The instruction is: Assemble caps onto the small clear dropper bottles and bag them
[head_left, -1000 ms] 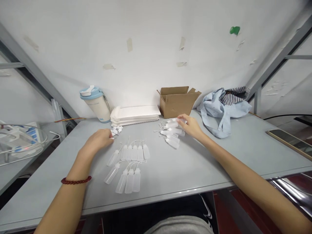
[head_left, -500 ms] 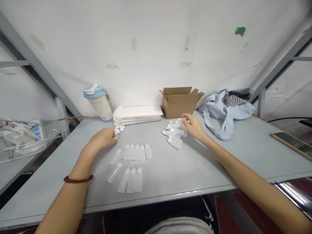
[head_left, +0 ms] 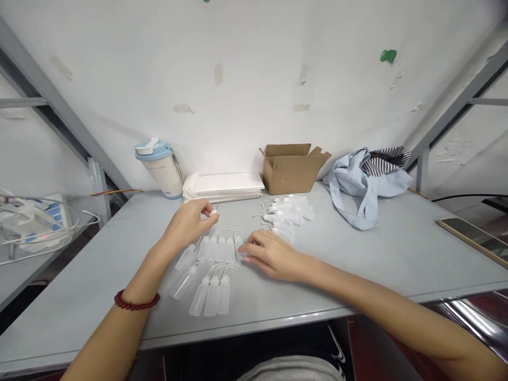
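Observation:
Two rows of small clear squeeze bottles point(head_left: 216, 264) with tethered caps lie on the grey table point(head_left: 357, 264). My left hand point(head_left: 186, 225) hovers just above the upper row, its fingers pinched on a small white cap point(head_left: 213, 212). My right hand point(head_left: 273, 256) rests on the table at the right end of the upper row, fingers curled round a bottle point(head_left: 240, 253) there. A loose pile of similar bottles point(head_left: 288, 214) lies farther back, to the right.
Along the wall stand a blue-lidded tumbler point(head_left: 161, 168), a stack of white pouches point(head_left: 224, 185), an open cardboard box point(head_left: 292, 166) and a light blue cloth bag point(head_left: 367, 180). A phone point(head_left: 474, 235) lies at the right edge. A clear plastic tray point(head_left: 32, 227) sits far left.
My right hand left the far pile and came down to the right end of the upper bottle row. My left hand rose from the small caps and moved right, with one cap pinched.

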`<state>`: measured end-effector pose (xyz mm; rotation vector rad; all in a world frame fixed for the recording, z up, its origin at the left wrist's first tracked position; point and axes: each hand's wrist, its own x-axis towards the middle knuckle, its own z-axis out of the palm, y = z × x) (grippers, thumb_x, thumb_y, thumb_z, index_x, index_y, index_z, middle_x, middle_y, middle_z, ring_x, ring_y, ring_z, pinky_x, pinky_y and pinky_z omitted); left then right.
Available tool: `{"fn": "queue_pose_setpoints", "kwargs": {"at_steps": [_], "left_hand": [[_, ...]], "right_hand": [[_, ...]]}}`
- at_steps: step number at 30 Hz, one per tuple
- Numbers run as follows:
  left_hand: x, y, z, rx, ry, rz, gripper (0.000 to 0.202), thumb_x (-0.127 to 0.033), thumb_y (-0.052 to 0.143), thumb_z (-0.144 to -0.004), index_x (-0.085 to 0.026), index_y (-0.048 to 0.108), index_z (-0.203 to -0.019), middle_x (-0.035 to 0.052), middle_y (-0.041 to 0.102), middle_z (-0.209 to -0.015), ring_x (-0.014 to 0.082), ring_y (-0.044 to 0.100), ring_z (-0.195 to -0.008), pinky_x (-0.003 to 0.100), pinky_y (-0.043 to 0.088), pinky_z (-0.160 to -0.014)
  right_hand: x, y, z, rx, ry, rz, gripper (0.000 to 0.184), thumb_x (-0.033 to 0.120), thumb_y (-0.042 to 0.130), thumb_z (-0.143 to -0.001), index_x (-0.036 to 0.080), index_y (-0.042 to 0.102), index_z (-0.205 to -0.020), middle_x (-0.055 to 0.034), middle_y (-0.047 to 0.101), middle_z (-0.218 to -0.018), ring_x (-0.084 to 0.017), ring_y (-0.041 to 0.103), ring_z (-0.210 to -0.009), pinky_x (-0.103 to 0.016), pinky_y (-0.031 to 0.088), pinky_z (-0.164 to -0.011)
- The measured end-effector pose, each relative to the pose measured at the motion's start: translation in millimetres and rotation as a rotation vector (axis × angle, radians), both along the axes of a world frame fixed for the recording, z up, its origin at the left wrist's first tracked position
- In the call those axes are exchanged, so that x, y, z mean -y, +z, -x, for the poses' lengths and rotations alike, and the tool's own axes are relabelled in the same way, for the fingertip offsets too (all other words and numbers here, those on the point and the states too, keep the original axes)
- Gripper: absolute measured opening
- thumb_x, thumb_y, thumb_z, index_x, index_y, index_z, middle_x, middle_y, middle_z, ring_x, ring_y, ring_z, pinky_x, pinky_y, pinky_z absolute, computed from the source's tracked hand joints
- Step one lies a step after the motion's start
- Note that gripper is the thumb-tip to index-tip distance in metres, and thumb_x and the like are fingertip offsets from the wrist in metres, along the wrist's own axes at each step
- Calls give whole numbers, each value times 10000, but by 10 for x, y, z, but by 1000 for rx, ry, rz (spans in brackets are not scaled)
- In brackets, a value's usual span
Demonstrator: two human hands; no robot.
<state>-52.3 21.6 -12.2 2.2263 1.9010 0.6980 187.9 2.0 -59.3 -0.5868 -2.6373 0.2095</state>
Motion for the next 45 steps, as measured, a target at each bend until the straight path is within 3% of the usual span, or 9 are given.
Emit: {"fn": "queue_pose_setpoints", "kwargs": {"at_steps": [9,19,23,28,31,37,45], "left_hand": [[74,-15,-197,91,-114,-174,174,-365,557,-794,-202,588,-743,39,649,-825,223,537,-903,326,423,-791],[76,-83,-301,286,-132,-47,242,-437,556,-789,-205,605,-738,31,666,-828,208,574,-860,312,452,-748],[93,-71,-352,413,-124,-6,270,-453,567,-777,-189,598,-726,24,656,-804,180,587,-762,283,456,-693],[137,-34,-386,636,-12,-19,275,-459,607,-753,-184,612,-736,2,630,-746,142,544,-655,249,426,-604],[160,-12,-385,718,-4,55,269,-459,611,-747,-191,633,-758,8,635,-761,159,555,-702,253,431,-617],[165,-72,-428,760,-136,309,281,-460,576,-775,-193,663,-795,20,647,-757,172,589,-752,291,467,-720],[256,-22,-532,796,-323,344,219,-406,551,-817,-205,637,-835,26,643,-860,167,598,-823,288,471,-759]], "right_hand": [[-73,-71,-31,104,-1,129,349,382,335,-962,209,521,-1201,-74,546,-898,-181,521,-827,-322,408,-758],[-105,-82,-8,82,-24,129,307,385,363,-955,182,567,-1062,-74,597,-866,-173,550,-769,-320,399,-742],[-119,-82,-33,51,-58,95,290,357,375,-952,171,586,-1027,-67,592,-799,-167,536,-708,-296,401,-696],[-170,-65,-90,-98,-129,22,214,311,448,-916,163,595,-962,-56,569,-732,-169,512,-683,-285,399,-662],[-183,-32,-126,-228,-154,-17,162,274,449,-905,173,573,-930,-40,563,-710,-163,501,-668,-284,398,-659],[-98,54,-143,-380,-97,-29,93,208,444,-881,196,536,-895,-30,559,-727,-153,506,-673,-280,423,-648],[-30,58,-135,-405,49,32,93,143,455,-822,191,514,-876,-22,559,-723,-139,504,-669,-261,431,-630]]}}
